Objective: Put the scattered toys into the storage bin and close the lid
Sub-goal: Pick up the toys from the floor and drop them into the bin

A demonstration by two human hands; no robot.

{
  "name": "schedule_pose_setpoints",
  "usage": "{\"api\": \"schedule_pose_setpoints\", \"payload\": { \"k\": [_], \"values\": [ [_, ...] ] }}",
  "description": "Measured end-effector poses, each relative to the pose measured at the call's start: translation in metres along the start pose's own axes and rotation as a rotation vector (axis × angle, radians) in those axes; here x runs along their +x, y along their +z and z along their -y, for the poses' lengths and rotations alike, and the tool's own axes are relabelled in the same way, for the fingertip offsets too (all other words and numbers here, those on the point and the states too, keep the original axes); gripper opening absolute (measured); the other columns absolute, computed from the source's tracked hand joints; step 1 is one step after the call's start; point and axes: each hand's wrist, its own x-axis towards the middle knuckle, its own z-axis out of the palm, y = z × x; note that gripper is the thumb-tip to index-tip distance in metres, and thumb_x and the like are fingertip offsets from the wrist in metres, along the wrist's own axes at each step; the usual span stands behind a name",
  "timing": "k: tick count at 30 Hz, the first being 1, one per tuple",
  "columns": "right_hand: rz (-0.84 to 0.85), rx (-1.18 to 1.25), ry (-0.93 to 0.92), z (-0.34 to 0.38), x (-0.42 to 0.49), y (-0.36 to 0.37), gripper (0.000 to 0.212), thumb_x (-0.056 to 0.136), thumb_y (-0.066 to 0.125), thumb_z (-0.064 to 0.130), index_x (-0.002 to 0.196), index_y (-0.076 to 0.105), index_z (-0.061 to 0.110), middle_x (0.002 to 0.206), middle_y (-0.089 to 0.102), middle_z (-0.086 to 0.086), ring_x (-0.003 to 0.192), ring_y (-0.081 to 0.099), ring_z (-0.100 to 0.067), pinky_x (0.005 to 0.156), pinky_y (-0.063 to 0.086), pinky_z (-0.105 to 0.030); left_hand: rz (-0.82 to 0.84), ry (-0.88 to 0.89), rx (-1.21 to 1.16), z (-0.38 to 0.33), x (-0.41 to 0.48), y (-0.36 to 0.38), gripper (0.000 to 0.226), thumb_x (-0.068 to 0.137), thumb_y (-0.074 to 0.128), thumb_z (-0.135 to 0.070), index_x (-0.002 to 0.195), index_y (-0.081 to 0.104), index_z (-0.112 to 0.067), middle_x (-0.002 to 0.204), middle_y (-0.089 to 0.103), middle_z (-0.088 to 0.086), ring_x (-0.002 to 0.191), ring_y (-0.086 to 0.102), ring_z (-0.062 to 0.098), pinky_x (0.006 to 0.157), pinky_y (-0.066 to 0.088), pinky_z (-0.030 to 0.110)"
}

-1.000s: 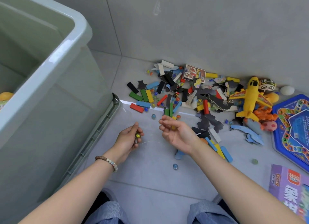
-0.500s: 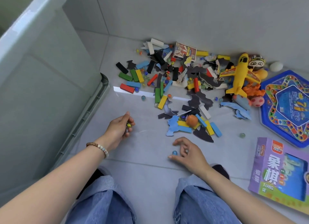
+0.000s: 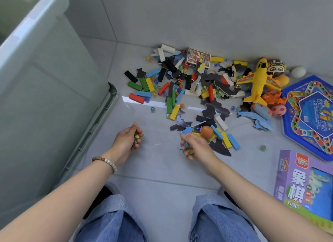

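The pale green storage bin [image 3: 45, 90] stands tall at the left, its lid [image 3: 97, 126] lying on the floor against its base. A heap of coloured blocks [image 3: 169, 90], dark puzzle pieces and marbles spreads over the tiles ahead. My left hand [image 3: 126, 142] is curled round several marbles, a yellow one showing between the fingers. My right hand [image 3: 196, 148] hovers by an orange ball [image 3: 206, 131] and holds marbles in its curled fingers. A yellow toy plane [image 3: 258, 81] lies at the right of the heap.
A blue hexagonal game board [image 3: 310, 115] and a purple chess box [image 3: 304, 185] lie at the right. A white egg [image 3: 298, 71] and a doll head [image 3: 276, 67] sit by the wall. Loose marbles [image 3: 262, 148] dot the floor. My knees fill the bottom.
My right hand picked a blue marble off the floor near my knee and rose toward the orange ball. The left hand stayed put with its marbles. The view tilted down and away from the bin.
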Motion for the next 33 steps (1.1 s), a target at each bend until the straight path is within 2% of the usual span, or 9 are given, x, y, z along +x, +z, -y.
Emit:
{"api": "schedule_pose_setpoints", "payload": {
  "k": [3, 8, 14, 18, 21, 25, 27, 30, 33],
  "values": [
    [0.103, -0.069, -0.041, 0.044, 0.027, 0.022, 0.038, 0.095, 0.047, 0.043, 0.069, 0.050, 0.015, 0.062, 0.051, 0.001, 0.052, 0.046, -0.008, 0.047, 0.033, -0.019, -0.020, 0.027, 0.020, -0.007, 0.001, -0.002, 0.035, 0.097, 0.044, -0.039, 0.073, 0.055, -0.016, 0.070, 0.056, -0.001, 0.054, 0.042, 0.010, 0.040, 0.037, 0.014],
    [-0.043, -0.306, -0.231, 0.069, 0.071, 0.062, 0.026, 0.091, 0.057, 0.037, 0.083, 0.054, 0.012, 0.044, 0.041, 0.008, 0.037, 0.032, -0.003, 0.046, 0.027, -0.021, -0.032, 0.064, 0.059, -0.012, 0.008, -0.006, 0.035, 0.096, 0.045, -0.041, 0.073, 0.056, -0.018, 0.068, 0.055, -0.002, 0.054, 0.042, 0.010, 0.045, 0.035, 0.018],
    [-0.204, -0.785, -0.222, 0.058, 0.101, 0.079, 0.035, 0.085, 0.065, 0.037, 0.109, 0.048, 0.017, 0.085, 0.057, -0.002, 0.077, 0.055, -0.021, 0.067, 0.042, -0.032, -0.016, 0.096, 0.086, -0.012, 0.011, -0.008, 0.035, 0.097, 0.046, -0.040, 0.072, 0.056, -0.017, 0.066, 0.054, -0.003, 0.052, 0.040, 0.009, 0.044, 0.032, 0.018],
    [-0.196, -0.975, -0.204, 0.046, 0.106, 0.078, 0.021, 0.091, 0.056, 0.034, 0.095, 0.044, 0.018, 0.092, 0.060, -0.006, 0.087, 0.057, -0.027, 0.063, 0.037, -0.030, -0.020, 0.101, 0.085, -0.014, 0.011, -0.007, 0.035, 0.097, 0.046, -0.039, 0.072, 0.056, -0.017, 0.066, 0.054, -0.003, 0.051, 0.039, 0.010, 0.044, 0.030, 0.018],
    [-0.140, -0.772, -0.211, 0.047, 0.103, 0.079, 0.020, 0.093, 0.054, 0.034, 0.088, 0.047, 0.016, 0.079, 0.054, -0.004, 0.075, 0.051, -0.021, 0.061, 0.036, -0.027, -0.016, 0.098, 0.068, -0.014, 0.009, -0.006, 0.034, 0.096, 0.047, -0.039, 0.073, 0.056, -0.016, 0.066, 0.054, -0.003, 0.051, 0.039, 0.010, 0.043, 0.031, 0.017],
    [-0.017, 0.026, -0.046, 0.065, 0.081, 0.060, 0.031, 0.099, 0.042, 0.031, 0.074, 0.047, 0.014, 0.054, 0.042, 0.001, 0.042, 0.031, -0.009, 0.038, 0.023, -0.018, -0.012, 0.083, 0.064, -0.013, 0.009, -0.006, 0.034, 0.096, 0.047, -0.040, 0.073, 0.057, -0.016, 0.067, 0.055, -0.003, 0.053, 0.040, 0.010, 0.045, 0.032, 0.018],
    [0.021, 0.198, -0.016, 0.074, 0.071, 0.036, 0.038, 0.098, 0.041, 0.037, 0.068, 0.047, 0.014, 0.054, 0.047, 0.002, 0.041, 0.030, -0.008, 0.039, 0.021, -0.018, -0.008, 0.072, 0.066, -0.012, 0.009, -0.004, 0.035, 0.096, 0.047, -0.041, 0.073, 0.057, -0.016, 0.068, 0.055, -0.002, 0.054, 0.041, 0.010, 0.045, 0.033, 0.019],
    [-0.112, -0.005, -0.116, 0.082, 0.067, -0.002, 0.042, 0.097, 0.043, 0.042, 0.066, 0.048, 0.015, 0.055, 0.048, 0.002, 0.044, 0.036, -0.008, 0.040, 0.028, -0.016, 0.004, 0.068, 0.078, -0.012, 0.010, -0.001, 0.036, 0.096, 0.046, -0.041, 0.072, 0.057, -0.017, 0.068, 0.056, -0.002, 0.053, 0.040, 0.010, 0.044, 0.033, 0.018],
    [-0.232, -0.252, -0.236, 0.077, 0.076, -0.028, 0.026, 0.097, 0.047, 0.037, 0.086, 0.052, 0.013, 0.055, 0.047, -0.002, 0.045, 0.036, -0.011, 0.046, 0.032, -0.023, 0.003, 0.069, 0.084, -0.013, 0.010, 0.005, 0.036, 0.096, 0.046, -0.040, 0.072, 0.057, -0.017, 0.069, 0.056, -0.002, 0.053, 0.040, 0.010, 0.043, 0.033, 0.017]
  ]
}}
